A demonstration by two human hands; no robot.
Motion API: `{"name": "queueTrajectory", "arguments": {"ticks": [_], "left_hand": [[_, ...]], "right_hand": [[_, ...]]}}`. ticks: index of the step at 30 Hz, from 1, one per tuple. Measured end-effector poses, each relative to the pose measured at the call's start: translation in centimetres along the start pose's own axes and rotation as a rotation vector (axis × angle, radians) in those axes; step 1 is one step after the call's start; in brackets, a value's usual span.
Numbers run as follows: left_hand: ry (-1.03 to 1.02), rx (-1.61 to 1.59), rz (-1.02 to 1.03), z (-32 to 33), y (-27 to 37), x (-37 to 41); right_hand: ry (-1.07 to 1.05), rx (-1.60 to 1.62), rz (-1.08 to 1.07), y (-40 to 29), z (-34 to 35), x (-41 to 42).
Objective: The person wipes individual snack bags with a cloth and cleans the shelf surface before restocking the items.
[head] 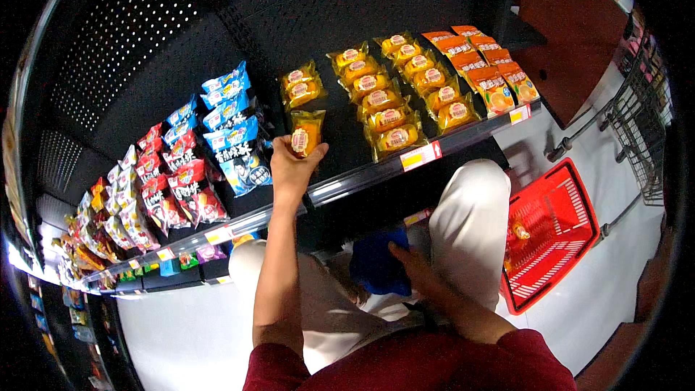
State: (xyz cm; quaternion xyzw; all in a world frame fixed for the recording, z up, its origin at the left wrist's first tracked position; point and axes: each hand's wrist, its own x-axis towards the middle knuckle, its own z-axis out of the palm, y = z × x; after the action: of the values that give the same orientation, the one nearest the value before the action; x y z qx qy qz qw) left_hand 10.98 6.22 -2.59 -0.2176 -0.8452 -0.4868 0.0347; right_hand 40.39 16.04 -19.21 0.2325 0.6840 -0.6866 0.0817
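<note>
My left hand (296, 165) reaches over the black shelf (260, 203) and pinches a small cake in clear yellow-tinted wrapping (305, 136) between thumb and fingers. The pack is tilted upright, just in front of two similar wrapped cakes (301, 87). Low between my knees, my right hand (415, 271) holds a blue cloth-like item (380, 263); shadow hides part of the grip. To the right of my left hand, more wrapped cakes stand in two rows, one nearer (388, 119) and one farther right (442, 95).
Orange pouches (491, 87) fill the shelf's right end. Blue snack bags (233, 136), red bags (184, 190) and other packs stand left. A price rail (339, 187) edges the shelf. A red plastic basket (554, 277) is on the floor beyond my right knee, near a wire rack (640, 119).
</note>
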Motion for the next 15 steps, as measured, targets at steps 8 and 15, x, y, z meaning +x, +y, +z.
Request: {"name": "queueTrajectory", "arguments": {"ticks": [8, 15], "left_hand": [[-0.400, -1.321, -0.393, -1.0, 2.0, -9.2], [-0.278, -1.114, -0.446, 0.0, 1.1, -13.8]], "right_hand": [[0.122, 0.519, -0.129, -3.0, -2.0, -0.7], [0.461, 0.440, -0.369, -14.8, -0.8, -4.4]]}}
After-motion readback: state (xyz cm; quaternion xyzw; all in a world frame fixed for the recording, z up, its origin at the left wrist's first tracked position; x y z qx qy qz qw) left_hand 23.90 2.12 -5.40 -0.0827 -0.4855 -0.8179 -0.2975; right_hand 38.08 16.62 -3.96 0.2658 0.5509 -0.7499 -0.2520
